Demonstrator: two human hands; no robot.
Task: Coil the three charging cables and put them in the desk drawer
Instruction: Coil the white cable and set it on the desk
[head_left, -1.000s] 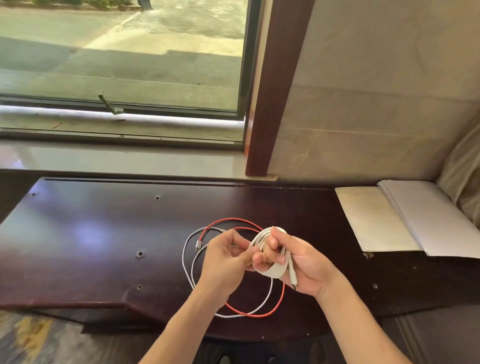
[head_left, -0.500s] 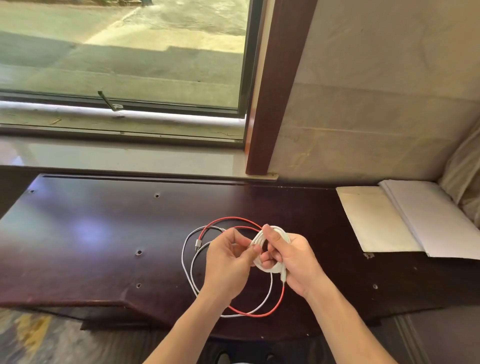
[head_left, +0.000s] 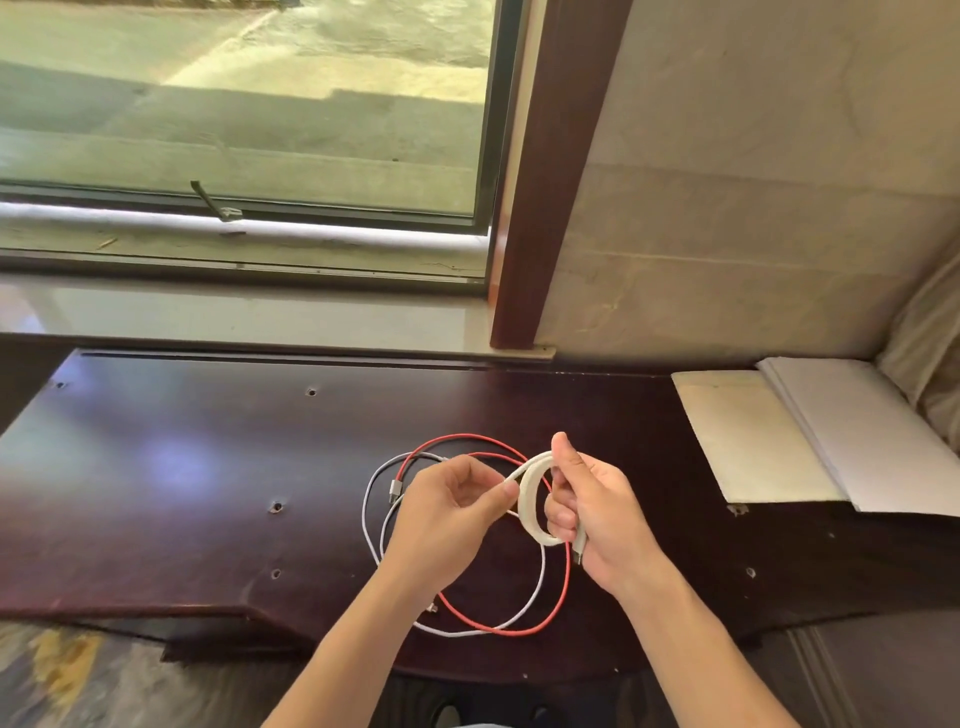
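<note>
Here, white coil (head_left: 532, 501) between both hands, above desk (head_left: 208, 467)

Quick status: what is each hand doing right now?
Left hand: closed, fingers pinching the loose end of the white cable coil.
Right hand: closed, holding the white cable coil above the desk.

Two hands, left (head_left: 447, 512) and right (head_left: 597, 512), meet above the bench (head_left: 208, 467) near its front edge, a coiled cable (head_left: 531, 499) between them. Two loose cables (head_left: 519, 621) lie on the bench beneath. Papers (head_left: 810, 436) rest at the bench's right end. A window (head_left: 244, 104) stands behind, left.
</note>
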